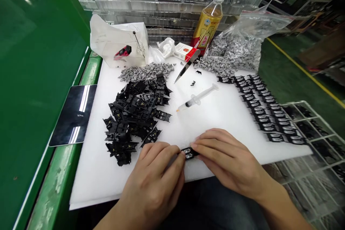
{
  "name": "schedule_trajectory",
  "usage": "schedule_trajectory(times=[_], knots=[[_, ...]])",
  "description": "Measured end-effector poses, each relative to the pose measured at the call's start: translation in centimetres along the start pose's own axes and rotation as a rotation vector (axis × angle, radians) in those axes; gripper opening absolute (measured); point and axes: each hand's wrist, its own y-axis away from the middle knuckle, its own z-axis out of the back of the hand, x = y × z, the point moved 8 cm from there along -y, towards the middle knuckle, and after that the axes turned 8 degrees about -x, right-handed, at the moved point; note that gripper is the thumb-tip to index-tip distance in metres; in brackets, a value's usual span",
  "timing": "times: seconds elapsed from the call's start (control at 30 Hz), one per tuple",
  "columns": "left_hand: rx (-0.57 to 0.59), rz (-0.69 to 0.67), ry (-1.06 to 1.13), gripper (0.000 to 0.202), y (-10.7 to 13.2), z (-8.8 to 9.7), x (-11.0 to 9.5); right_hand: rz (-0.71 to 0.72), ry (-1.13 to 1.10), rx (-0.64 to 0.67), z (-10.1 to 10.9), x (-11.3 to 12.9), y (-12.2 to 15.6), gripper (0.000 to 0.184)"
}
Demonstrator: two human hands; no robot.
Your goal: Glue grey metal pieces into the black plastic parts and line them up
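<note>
Holds a small black plate (pixel 189 153) with shiny ovals on its face above the near edge of the white desk (pixel 221 113), between left hand (pixel 156 176) and right hand (pixel 228 158). With the left hand, pinches the left end between thumb and forefinger in a snug grip. With the right hand, holds the right end under bunched fingertips, with the thumb hidden behind them. Cannot tell whether to call the plate resting on the desk or lifted just off it.

To the left, has a loose heap of black plates (pixel 134 115), and at its far end a pile of small gray pieces (pixel 147 72). To the right, has rows of black plates (pixel 265 111) with similar shiny ovals.

In the middle, beyond both hands, has a syringe (pixel 198 97) with its orange tip toward the near left, and farther off a knife (pixel 184 71) with its blade slanting the same way. Along the far side, has a white container (pixel 107 45), a red and white box (pixel 185 51), a labelled bottle (pixel 208 25) and a clear bag (pixel 244 48) of gray pieces, with stacked clear trays (pixel 161 5) behind.
</note>
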Motion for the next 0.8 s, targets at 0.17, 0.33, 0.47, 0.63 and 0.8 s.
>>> schedule_trajectory(times=[0.17,0.33,0.47,0.63,0.8], knots=[[-0.056,0.024,0.022,0.030,0.0,0.7,0.3,-0.063,-0.098,-0.085,0.4,-0.9,0.4,0.038],[-0.050,0.012,-0.007,0.032,0.0,0.5,0.3,-0.068,-0.095,-0.088,0.4,-1.0,0.3,0.038],[-0.046,0.005,-0.013,0.034,0.0,0.5,0.2,-0.089,-0.095,-0.092,0.3,-1.1,0.1,0.037],[-0.025,0.019,-0.017,0.033,-0.2,0.5,0.2,-0.084,-0.067,-0.074,0.3,-0.8,-0.2,0.038],[0.004,-0.004,0.015,0.030,-0.2,0.3,0.1,0.023,-0.019,-0.029,0.1,0.0,0.2,0.039]])
